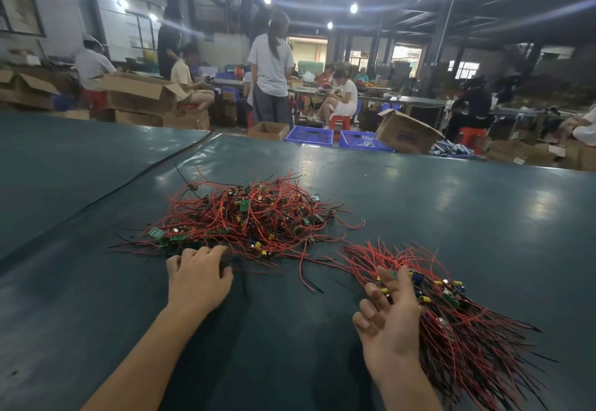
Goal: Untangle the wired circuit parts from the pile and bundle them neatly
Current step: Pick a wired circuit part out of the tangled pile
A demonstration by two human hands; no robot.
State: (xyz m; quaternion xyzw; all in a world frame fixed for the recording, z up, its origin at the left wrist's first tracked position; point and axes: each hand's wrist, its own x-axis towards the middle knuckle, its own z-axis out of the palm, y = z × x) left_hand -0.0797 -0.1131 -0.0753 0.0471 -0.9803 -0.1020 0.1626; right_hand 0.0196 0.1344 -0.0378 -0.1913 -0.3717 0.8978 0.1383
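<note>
pile (pixel 248 217): messy mound of thin red and black wires, with little green boards and stubby yellow and blue cylinders mixed in
bundle (pixel 451 307): just right of the pile and nearer the camera; wires combed mostly one way, fanning out at both ends
left hand (pixel 196 278): palm down at the pile's near edge, fingers (pixel 213 251) relaxed on the wires, not gripping anything
right hand (pixel 392 320): on the bundle's pile-side edge, fingers (pixel 385 277) splayed and loose
worktop (pixel 451 204): smooth, glossy dark teal sheet under the pile
</note>
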